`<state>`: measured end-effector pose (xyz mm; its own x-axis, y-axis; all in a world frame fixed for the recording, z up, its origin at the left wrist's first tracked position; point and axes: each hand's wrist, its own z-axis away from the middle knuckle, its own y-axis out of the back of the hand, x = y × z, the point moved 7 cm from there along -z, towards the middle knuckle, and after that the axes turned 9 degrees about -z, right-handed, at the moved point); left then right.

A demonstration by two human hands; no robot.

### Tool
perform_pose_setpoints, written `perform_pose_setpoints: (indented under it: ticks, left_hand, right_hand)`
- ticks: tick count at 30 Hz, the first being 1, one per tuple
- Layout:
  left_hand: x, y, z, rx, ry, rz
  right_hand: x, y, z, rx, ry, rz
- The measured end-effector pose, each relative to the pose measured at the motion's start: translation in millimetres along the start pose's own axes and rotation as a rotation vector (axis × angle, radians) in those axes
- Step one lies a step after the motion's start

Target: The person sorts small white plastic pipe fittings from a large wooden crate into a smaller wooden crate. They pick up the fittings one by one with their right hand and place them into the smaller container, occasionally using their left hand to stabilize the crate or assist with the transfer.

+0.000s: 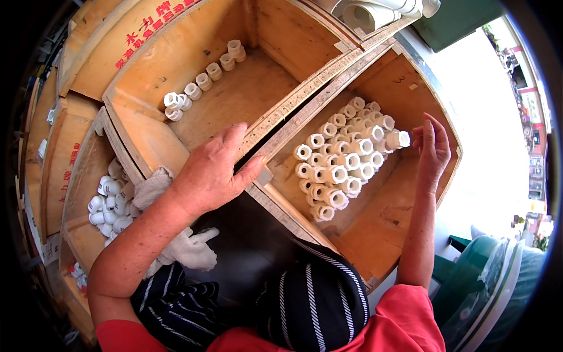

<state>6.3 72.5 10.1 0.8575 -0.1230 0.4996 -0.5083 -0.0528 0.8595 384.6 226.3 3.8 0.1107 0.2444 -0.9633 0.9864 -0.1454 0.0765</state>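
Observation:
My left hand rests at the near corner where two wooden boxes meet, thumb and fingers spread over the rims, with no fitting visible in it. Over the right wooden box, my right hand has loosely bent fingers and holds nothing that I can see. Just left of its fingertips is a white plastic pipe fitting at the end of a stack. The stacked white fittings lie in rows, most with their round openings towards me. Inside the left wooden box, several similar fittings stand along one wall.
White elbow fittings fill a lower wooden bin at left. A white cloth glove lies by my left forearm. Large white pipes are at the top. A green container wrapped in clear plastic stands at right.

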Motion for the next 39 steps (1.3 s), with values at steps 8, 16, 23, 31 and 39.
perform_pose_setpoints:
  ticks: [8,16,23,31,39]
  left_hand:
    - [0,0,0,-0.03,0.019,-0.027]
    - [-1,0,0,-0.035,0.021,-0.029]
    - [-1,-2,-1,-0.112,0.083,0.006]
    - [-6,-3,2,-0.022,0.049,-0.014]
    - [-8,-5,1,-0.098,0.074,0.014]
  right_hand:
    - [-1,-3,1,-0.016,-0.009,0.001]
    - [0,-3,1,-0.023,-0.006,0.006]
    - [2,-2,1,-0.03,-0.015,0.017]
    - [3,-6,-1,-0.023,-0.013,0.022]
    - [-3,-24,0,-0.124,0.077,0.04]
